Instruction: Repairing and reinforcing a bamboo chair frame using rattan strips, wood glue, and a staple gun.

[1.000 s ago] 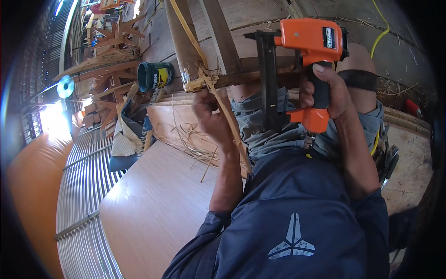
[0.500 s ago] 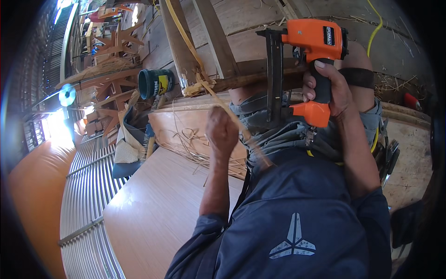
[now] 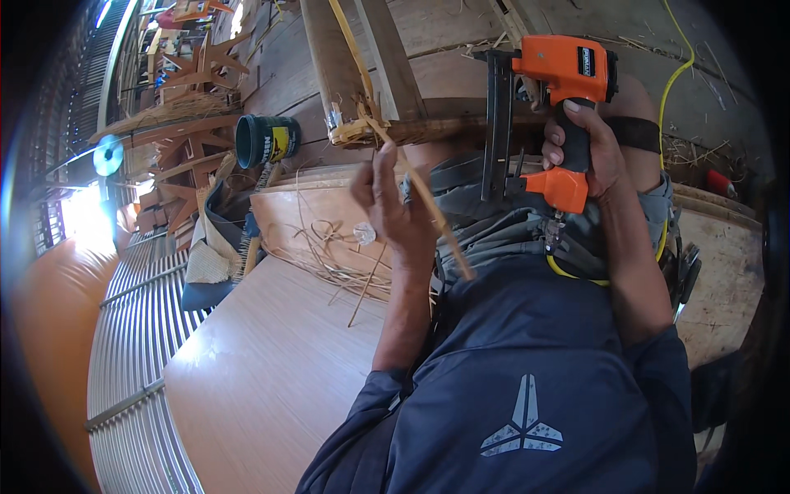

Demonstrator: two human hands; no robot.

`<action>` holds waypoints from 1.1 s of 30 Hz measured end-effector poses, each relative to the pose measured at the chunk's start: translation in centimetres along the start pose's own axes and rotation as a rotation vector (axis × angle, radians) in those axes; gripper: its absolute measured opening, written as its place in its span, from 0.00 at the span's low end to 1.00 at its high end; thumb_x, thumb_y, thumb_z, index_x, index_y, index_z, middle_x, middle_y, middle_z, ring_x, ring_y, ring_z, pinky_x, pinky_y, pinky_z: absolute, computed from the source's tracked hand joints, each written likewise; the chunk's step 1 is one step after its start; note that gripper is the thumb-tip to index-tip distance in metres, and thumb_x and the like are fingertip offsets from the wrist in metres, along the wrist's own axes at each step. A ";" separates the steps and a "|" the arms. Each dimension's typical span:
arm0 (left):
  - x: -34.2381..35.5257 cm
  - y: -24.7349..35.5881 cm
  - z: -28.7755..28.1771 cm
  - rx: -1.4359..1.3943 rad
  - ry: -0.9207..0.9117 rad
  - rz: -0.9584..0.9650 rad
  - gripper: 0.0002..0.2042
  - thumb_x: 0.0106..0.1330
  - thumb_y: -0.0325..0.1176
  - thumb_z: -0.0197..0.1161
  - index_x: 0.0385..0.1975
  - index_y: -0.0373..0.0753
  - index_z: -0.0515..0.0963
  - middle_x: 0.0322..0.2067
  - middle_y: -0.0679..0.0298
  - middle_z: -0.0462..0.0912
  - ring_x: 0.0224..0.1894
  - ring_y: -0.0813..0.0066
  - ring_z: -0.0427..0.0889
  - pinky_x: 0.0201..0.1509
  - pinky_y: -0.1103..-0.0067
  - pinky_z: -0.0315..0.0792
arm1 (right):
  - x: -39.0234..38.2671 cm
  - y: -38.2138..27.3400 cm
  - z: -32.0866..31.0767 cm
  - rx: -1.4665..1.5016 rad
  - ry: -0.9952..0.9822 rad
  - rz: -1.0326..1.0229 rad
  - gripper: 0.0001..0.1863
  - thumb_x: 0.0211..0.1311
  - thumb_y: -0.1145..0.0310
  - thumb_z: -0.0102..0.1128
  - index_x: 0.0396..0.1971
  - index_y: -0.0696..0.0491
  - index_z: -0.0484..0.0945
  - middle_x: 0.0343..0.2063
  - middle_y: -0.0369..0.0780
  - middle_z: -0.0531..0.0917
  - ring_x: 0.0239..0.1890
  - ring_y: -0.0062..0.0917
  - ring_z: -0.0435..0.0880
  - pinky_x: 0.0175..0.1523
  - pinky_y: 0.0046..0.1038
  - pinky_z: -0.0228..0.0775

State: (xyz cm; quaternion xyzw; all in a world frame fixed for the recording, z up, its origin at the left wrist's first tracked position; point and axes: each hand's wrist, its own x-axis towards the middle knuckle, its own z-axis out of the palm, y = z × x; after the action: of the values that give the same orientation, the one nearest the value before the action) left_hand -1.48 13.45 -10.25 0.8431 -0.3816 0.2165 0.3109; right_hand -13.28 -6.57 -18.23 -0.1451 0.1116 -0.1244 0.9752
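My right hand [image 3: 588, 148] is closed around the black grip of an orange pneumatic stapler [image 3: 559, 70], held above my thigh with its long black magazine to the left. My left hand [image 3: 399, 210] has its fingers partly stretched and slightly blurred, next to a flat strip of cane [image 3: 432, 206]. One finger reaches up close to the strip; whether it touches cannot be made out. The strip slants from a wrapped wooden joint [image 3: 355, 130] down toward my shirt. A wooden bar [image 3: 461, 125] runs from this joint across my legs.
A dark green bucket [image 3: 253, 142] stands beyond the joint at left. Loose cane offcuts [image 3: 329, 247] lie by a smooth wooden panel [image 3: 271, 346]. A brush [image 3: 249, 243] rests beside folded cloth [image 3: 210, 255]. A yellow air hose [image 3: 676, 78] crosses the floor at right.
My left hand has gone from a fist to loosened, extended fingers and has shifted slightly right. The stapler has moved a little to the right, still in my right hand.
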 end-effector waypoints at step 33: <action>5.6 -0.4 -0.8 -0.515 0.113 -0.318 0.13 0.70 0.36 0.50 0.35 0.32 0.75 0.29 0.62 0.79 0.30 0.76 0.79 0.33 0.83 0.72 | -3.2 -2.4 2.2 0.033 0.055 -0.104 0.14 0.61 0.60 0.50 0.39 0.55 0.68 0.19 0.34 0.71 0.19 0.22 0.72 0.29 0.28 0.72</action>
State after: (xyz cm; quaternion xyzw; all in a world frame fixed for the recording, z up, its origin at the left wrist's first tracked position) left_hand 2.18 11.36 -6.51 0.7724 -0.2693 0.1079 0.5650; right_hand -16.21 -7.41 -14.87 -0.1313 0.1286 -0.1807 0.9662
